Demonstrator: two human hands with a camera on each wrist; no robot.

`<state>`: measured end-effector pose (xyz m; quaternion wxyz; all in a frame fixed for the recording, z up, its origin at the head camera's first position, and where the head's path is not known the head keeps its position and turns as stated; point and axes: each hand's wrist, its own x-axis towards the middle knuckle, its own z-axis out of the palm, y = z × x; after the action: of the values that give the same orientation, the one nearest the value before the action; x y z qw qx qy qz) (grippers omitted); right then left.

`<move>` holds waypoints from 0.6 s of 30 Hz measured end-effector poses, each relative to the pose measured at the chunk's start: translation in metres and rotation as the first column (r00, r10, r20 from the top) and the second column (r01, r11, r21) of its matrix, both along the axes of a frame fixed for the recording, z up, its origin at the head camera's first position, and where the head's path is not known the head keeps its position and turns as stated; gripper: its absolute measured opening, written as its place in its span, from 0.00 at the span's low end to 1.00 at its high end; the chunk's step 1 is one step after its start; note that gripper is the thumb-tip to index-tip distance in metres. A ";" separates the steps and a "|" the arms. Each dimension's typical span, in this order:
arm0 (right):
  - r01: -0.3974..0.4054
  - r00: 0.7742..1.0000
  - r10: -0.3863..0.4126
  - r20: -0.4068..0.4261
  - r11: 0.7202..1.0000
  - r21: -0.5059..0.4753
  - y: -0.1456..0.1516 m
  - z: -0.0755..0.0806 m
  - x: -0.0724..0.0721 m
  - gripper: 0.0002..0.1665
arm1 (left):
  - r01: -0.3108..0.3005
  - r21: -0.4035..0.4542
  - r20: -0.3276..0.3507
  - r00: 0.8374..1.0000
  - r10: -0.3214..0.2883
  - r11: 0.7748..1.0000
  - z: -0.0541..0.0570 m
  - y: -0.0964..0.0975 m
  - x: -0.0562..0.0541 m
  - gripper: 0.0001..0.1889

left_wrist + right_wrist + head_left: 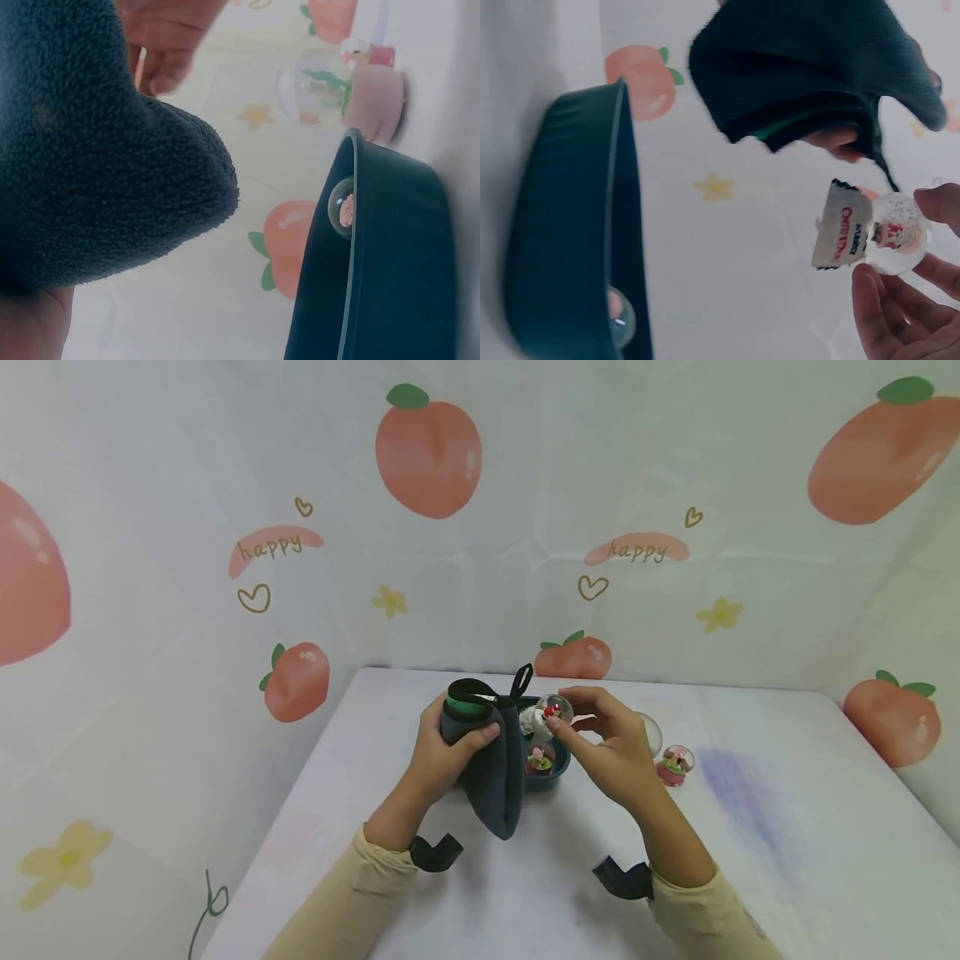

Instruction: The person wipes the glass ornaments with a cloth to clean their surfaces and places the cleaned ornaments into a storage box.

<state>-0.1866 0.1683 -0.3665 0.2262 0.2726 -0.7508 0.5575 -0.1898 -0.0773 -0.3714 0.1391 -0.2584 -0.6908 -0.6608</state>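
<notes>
My left hand [429, 758] grips a folded dark teal towel [491, 777] with black edging and a hanging loop. The towel droops over the left part of a teal basin [546, 782]. In my right hand [621, 753], thumb and fingertips pinch the clear ball of a small snow globe [891, 234]. Its white base carries red lettering, and a red figure shows inside. I hold the globe above the basin, close to the towel's right side. Inside the basin sits another small globe [539, 760] with pink and green in it.
On the white table [787, 827], right of the basin, stands a small snow globe [676, 766] with a pink-red base. A larger globe [373, 103] with a pale pink base is partly hidden behind my right hand in the head view. A fruit-printed backdrop [480, 577] encloses the table.
</notes>
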 end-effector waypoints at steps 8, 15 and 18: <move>0.010 0.996 -0.023 0.084 0.989 0.146 -0.016 -0.024 -0.021 0.21 | 0.024 0.026 0.004 1.000 -0.024 0.999 -0.001 -0.002 -0.002 0.31; -0.073 0.986 0.030 0.166 0.963 0.260 -0.033 -0.046 -0.040 0.18 | 0.034 0.034 -0.008 0.999 -0.034 0.999 -0.003 -0.003 0.000 0.28; -0.049 0.988 -0.008 0.153 0.932 0.360 -0.039 -0.049 -0.044 0.18 | 0.033 0.041 -0.020 0.999 -0.033 0.999 -0.001 -0.003 0.000 0.28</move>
<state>-0.2310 0.1291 -0.4159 0.1082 0.2741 -0.8529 0.4309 -0.1901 -0.0803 -0.3728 0.1400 -0.2731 -0.6714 -0.6746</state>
